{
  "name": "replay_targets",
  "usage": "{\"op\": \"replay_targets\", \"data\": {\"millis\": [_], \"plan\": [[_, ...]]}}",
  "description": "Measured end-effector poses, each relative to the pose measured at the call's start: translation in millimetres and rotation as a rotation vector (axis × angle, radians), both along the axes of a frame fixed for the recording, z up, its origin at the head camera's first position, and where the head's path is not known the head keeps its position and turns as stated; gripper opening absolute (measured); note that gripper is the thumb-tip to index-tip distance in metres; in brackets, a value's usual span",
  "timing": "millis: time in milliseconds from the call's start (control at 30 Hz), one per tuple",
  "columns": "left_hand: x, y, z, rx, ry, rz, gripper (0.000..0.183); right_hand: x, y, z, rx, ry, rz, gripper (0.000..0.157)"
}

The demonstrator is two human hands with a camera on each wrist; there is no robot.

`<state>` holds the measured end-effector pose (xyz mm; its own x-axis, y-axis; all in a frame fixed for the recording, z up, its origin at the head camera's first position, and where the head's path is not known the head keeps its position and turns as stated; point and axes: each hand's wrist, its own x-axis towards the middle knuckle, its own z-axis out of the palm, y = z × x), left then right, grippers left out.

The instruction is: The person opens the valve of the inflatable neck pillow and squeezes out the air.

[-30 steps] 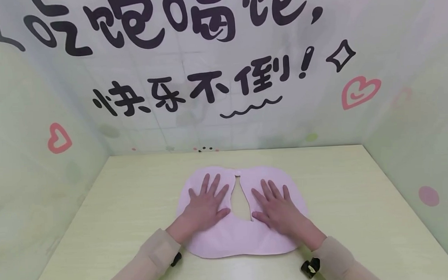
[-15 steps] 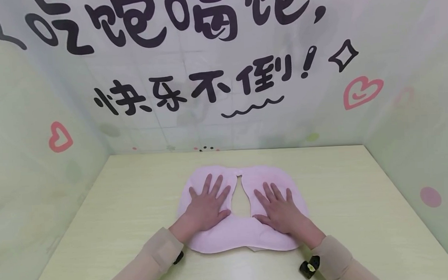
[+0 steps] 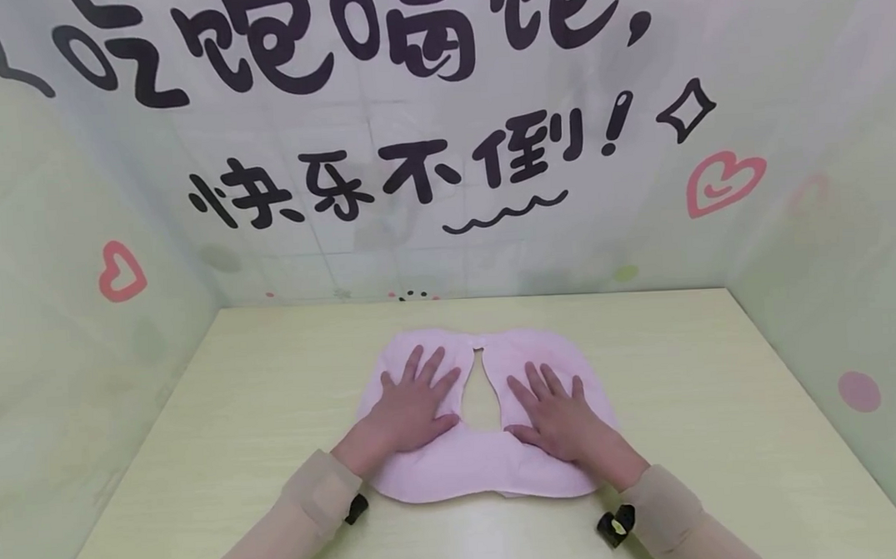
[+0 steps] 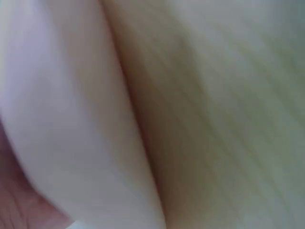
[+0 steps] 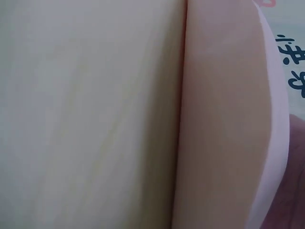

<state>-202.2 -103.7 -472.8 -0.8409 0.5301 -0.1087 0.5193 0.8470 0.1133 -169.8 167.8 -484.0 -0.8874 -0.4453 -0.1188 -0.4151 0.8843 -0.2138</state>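
A pink bib [image 3: 479,470] with a tapering neck hole lies flat on the pale table, its two upper ends meeting at the back. My left hand [image 3: 412,406] rests on its left half, fingers straight and spread. On the right half rests my right hand [image 3: 563,420], likewise with straight, spread fingers. The left wrist view shows the bib's outer edge [image 4: 81,124] raised off the tabletop, with part of the hand [image 4: 24,205] behind it. A similar raised edge of the bib [image 5: 224,119] fills the right side of the right wrist view.
The wood-grain table [image 3: 257,379] extends around the bib on all sides. A printed backdrop [image 3: 357,258] with black lettering stands behind it, with side panels left and right. A black wrist camera [image 3: 616,526] hangs under the right sleeve.
The bib's front edge has drawn back slightly, and a small bit of an underlayer shows beneath it. Both hands stay spread on the bib; the right has shifted a little.
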Motion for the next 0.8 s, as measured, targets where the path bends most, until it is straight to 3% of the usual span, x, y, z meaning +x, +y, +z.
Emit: {"op": "replay_targets", "data": {"millis": [133,300,467,667,800], "plan": [[6.2,-5,2.8,0.073,0.002,-0.017,0.074,3.6,1,3.8,-0.068,-0.022,0.015,0.075],[26.1,-7,9.8,0.145,0.077,-0.080,0.080,15.4,1,9.7,-0.162,0.023,0.048,0.078],[43.1,-5,9.8,0.167,0.071,-0.132,0.083,29.4,-2,11.3,-0.124,0.053,0.082,0.084],[44.7,-8,-4.3,0.049,0.024,-0.165,0.100,36.3,-8,4.8,-0.063,0.037,0.070,0.095],[44.0,-9,-4.9,-0.028,0.043,-0.178,0.107,36.6,-11,1.4,-0.016,0.036,0.043,0.100]]}}
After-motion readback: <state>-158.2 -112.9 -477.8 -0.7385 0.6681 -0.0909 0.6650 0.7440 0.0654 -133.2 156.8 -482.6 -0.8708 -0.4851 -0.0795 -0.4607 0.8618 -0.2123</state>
